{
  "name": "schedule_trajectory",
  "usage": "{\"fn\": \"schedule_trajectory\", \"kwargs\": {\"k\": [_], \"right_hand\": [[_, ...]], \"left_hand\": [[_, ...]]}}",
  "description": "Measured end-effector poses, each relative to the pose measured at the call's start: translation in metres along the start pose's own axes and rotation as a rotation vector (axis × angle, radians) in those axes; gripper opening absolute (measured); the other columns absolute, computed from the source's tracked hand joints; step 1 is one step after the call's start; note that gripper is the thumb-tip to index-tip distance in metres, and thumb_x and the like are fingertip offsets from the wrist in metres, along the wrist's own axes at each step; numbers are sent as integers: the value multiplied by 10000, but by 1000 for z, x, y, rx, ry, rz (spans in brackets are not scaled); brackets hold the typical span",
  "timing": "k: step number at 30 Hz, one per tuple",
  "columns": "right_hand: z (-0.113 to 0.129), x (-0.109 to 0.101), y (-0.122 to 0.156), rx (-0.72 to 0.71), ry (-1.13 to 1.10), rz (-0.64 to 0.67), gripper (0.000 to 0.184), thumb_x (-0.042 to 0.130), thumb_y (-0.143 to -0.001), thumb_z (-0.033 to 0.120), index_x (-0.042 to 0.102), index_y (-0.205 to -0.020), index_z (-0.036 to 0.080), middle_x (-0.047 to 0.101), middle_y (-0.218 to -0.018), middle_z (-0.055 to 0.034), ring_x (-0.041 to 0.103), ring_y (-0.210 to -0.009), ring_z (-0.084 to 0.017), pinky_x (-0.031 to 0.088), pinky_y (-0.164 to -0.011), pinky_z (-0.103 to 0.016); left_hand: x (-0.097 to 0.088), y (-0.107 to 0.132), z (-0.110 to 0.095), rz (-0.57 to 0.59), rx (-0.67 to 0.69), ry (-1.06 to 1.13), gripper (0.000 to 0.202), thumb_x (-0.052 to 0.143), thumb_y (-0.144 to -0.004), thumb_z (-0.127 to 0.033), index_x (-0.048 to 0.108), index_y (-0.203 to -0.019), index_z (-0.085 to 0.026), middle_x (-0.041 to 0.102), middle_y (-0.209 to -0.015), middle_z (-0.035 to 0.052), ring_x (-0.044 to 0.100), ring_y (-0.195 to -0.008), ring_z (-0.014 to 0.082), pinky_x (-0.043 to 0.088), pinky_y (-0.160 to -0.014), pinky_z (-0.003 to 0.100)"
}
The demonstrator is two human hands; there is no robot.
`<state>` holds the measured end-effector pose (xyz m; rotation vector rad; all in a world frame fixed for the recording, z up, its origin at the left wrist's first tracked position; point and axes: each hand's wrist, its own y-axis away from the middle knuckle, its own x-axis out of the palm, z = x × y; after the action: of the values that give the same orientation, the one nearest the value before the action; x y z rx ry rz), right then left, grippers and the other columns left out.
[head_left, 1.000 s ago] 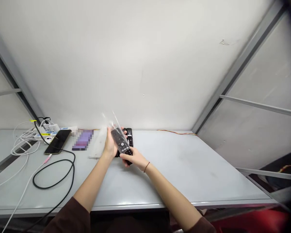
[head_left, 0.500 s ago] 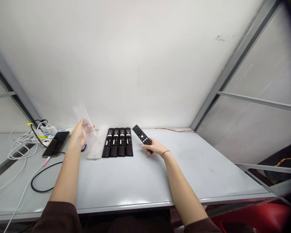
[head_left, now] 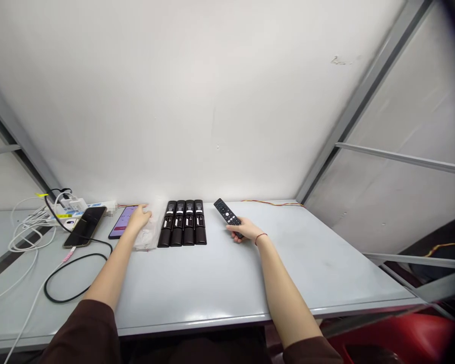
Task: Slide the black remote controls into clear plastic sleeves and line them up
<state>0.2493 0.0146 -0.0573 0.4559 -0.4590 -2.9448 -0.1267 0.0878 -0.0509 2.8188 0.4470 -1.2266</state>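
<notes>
Gripping a bare remote [head_left: 226, 212] at one o'clock, thumb across its near end, is the right hand [head_left: 246, 230]. Down comes the left hand [head_left: 139, 217], raised moments ago, to the clear bags [head_left: 146, 240] at eleven; pinching one? Can't tell. So this remote's unwrapped, beside four backs-up remotes [head_left: 179, 222] at twelve on the bench [head_left: 197, 283].

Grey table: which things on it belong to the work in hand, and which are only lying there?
Seem part of the work:
remote in the right hand
four remotes in a row
clear plastic by the left hand

Seem only lying there:
dark phone
purple-screen phone
black cable
white cables
power strip
</notes>
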Motion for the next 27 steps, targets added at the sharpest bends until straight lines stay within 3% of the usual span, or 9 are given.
{"fn": "schedule_trajectory", "kwargs": {"k": [5,9,15,19,24,27], "right_hand": [[0,1,0,14,10,1,231,664,-770,236,462,-861,170,586,-541,4,563,-440,-117,455,-369,-199],[1,1,1,-3,11,4,261,685,-751,250,465,-865,169,585,-538,6,569,-444,-121,459,-378,-203],[2,2,2,-4,39,5,256,689,-743,259,471,-850,177,590,-546,2,572,-446,-124,457,-378,-207],[2,2,2,-9,41,16,256,680,-748,256,466,-864,177,588,-549,5,573,-450,-124,453,-380,-206],[2,3,1,-5,46,27,265,679,-744,255,464,-874,173,579,-536,11,564,-442,-123,448,-385,-210],[2,3,1,-5,51,25,250,667,-753,251,464,-877,175,576,-535,13,561,-440,-122,446,-385,-210]], "left_hand": [[5,-1,-1,35,-9,2,490,517,-768,-196,485,-1248,-100,671,-901,109,632,-844,244,449,-784,341],[7,0,-1,36,-4,0,487,551,-743,-213,517,-1222,-129,665,-908,121,619,-937,294,432,-845,376],[8,10,-8,-102,214,-164,418,531,-777,-309,590,-1158,-146,524,-1252,220,402,-1224,405,309,-976,544],[16,7,-16,39,396,-136,324,535,-796,-290,627,-1098,-217,435,-1398,116,323,-1306,341,208,-1066,514],[34,2,-9,183,263,-35,280,511,-812,-254,626,-1057,-181,391,-1433,131,218,-1370,333,67,-1088,543],[40,4,-1,178,234,74,240,522,-808,-248,627,-1000,-149,435,-1391,167,254,-1357,334,136,-1082,522]]}}
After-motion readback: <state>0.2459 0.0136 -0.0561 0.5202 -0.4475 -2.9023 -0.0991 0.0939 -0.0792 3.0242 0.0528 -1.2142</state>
